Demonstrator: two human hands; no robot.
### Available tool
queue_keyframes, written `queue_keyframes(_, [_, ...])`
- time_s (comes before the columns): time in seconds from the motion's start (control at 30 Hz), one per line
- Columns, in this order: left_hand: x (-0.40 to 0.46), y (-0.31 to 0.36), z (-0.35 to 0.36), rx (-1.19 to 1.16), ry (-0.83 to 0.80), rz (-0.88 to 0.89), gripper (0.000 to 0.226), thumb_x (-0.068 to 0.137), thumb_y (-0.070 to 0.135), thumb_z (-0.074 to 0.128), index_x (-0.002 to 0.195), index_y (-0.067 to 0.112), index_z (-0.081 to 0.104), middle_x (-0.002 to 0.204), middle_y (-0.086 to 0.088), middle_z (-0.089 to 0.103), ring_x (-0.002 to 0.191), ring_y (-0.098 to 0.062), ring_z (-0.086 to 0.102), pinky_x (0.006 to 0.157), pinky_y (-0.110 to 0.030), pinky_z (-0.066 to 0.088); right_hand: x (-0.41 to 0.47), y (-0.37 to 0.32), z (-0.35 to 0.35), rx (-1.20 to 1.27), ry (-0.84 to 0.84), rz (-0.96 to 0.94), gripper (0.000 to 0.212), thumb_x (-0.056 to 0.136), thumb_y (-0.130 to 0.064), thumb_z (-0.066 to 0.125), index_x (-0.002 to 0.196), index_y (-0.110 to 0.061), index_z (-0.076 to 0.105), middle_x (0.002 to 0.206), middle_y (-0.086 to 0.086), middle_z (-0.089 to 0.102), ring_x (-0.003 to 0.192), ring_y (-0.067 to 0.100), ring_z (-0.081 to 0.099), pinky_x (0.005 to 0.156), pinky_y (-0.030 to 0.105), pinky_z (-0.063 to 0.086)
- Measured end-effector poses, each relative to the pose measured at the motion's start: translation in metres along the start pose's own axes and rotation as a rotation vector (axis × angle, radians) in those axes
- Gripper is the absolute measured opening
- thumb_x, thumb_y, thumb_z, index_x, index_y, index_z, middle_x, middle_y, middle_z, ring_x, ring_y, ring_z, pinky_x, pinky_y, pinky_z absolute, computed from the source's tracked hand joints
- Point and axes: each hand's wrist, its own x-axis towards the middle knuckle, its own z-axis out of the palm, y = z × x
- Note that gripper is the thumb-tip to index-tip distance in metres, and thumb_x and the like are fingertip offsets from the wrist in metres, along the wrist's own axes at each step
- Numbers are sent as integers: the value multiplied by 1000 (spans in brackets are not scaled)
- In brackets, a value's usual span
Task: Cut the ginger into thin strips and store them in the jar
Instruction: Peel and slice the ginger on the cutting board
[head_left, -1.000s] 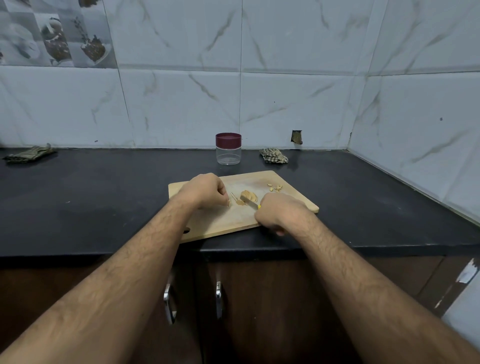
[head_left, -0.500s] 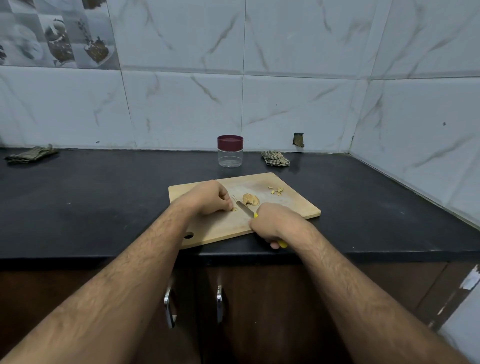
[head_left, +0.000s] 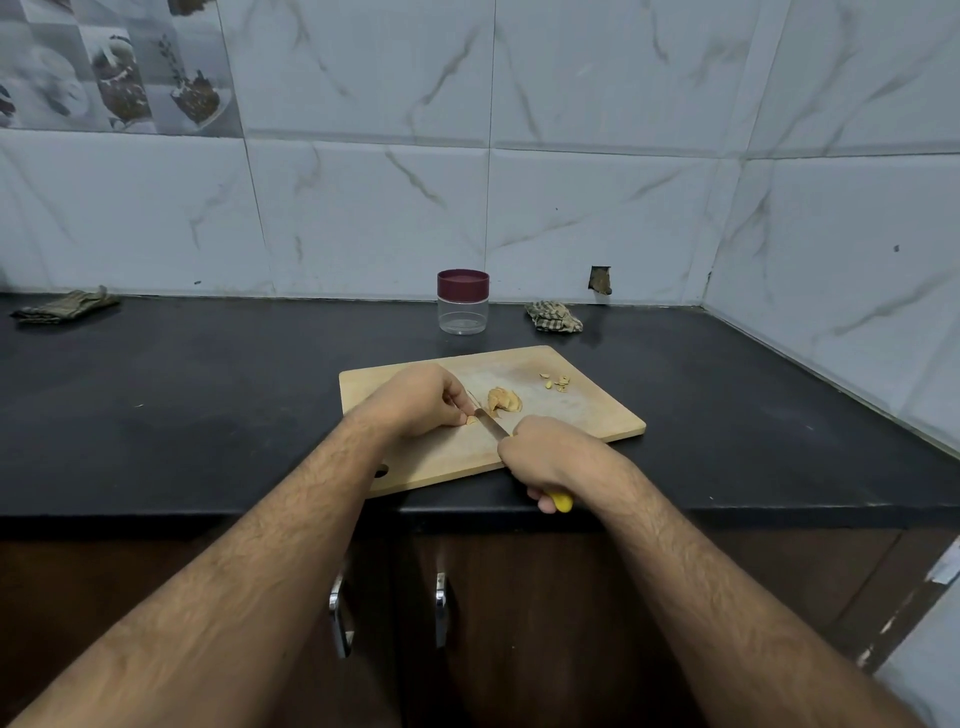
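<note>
ginger piece (head_left: 471, 420) on the cutting board (head_left: 582, 410), mostly hidden under the left hand (head_left: 421, 400), pinched by curled fingertips, too small to make out clearly. knife (head_left: 491, 425) gripped in the right hand (head_left: 550, 457), blade against that piece, yellow handle largely covered by the fist. sliced ginger pile (head_left: 503, 401) just beside the blade; lidded jar (head_left: 463, 301) on the worktop (head_left: 208, 395) behind the board.

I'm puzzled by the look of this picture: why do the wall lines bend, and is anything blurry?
Head view: the wide-angle lens bows the tile seams near the edges; the cutting board, ginger and jar look sharp; lighting is dim and even, with soft sheen on the black counter.
</note>
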Motion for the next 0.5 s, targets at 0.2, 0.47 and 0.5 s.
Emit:
queue_keyframes(0.2, [-1,-1,4,10,38,-19,10,80,31,79,75,24,73,78,13,70,79,-8,62,75,-30,52,3,-3,4,0,21,-5,27,97,-14,37,110,-2,57,75,9,64,43,14,52,51,26,48])
queue_keyframes(0.47, [-7,-5,9,-99,80,-25,17,79,27,82,67,30,70,77,12,71,79,-8,63,78,-32,51,3,-4,4,-139,127,-18,22,98,-19,36,81,-13,49,64,2,63,38,14,55,51,25,45])
queue_keyframes(0.5, [-7,-5,10,-101,87,-33,19,78,27,82,65,31,69,79,12,72,81,-8,63,79,-33,51,1,-5,5,-159,136,-14,22,98,-20,36,80,-14,47,64,1,62,38,14,55,49,24,42])
